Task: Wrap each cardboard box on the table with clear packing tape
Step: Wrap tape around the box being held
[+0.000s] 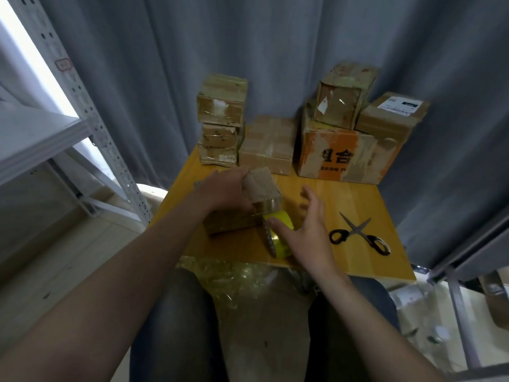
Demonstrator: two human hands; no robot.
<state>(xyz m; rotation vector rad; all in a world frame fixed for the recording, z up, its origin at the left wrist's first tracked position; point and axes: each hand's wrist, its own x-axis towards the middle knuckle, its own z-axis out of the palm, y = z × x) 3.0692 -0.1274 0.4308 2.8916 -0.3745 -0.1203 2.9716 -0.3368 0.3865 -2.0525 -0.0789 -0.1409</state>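
Nearest you, crumpled clear film (234, 279) lies over your lap at the table (358, 194) edge.

Your right hand (305, 227) is spread, fingers straight, gripping nothing; only its thumb rests on the yellow tape roll (281, 244), which sits near the front edge with a toothed cutter on its left side. No brand can be read on the roll.

Your left hand (225, 188) grips the small cardboard box (261, 186) from the left, fingers curled over its top. This box sits against a darker box (231, 221) below it, and a glossy strip of tape (267, 206) runs from the roll to them.

To the right, black-handled scissors (358, 232) lie open on the table, apart from the roll.

At the far edge:
- left: a stack of three taped boxes (220, 119)
- centre: a flat box (268, 144)
- right: a large orange-printed box (338, 155) showing the character "合", the rest torn or covered
- on it: a taped box (341, 97) and a box with a white shipping label (391, 117), print too small to read

A grey curtain (275, 37) hangs behind
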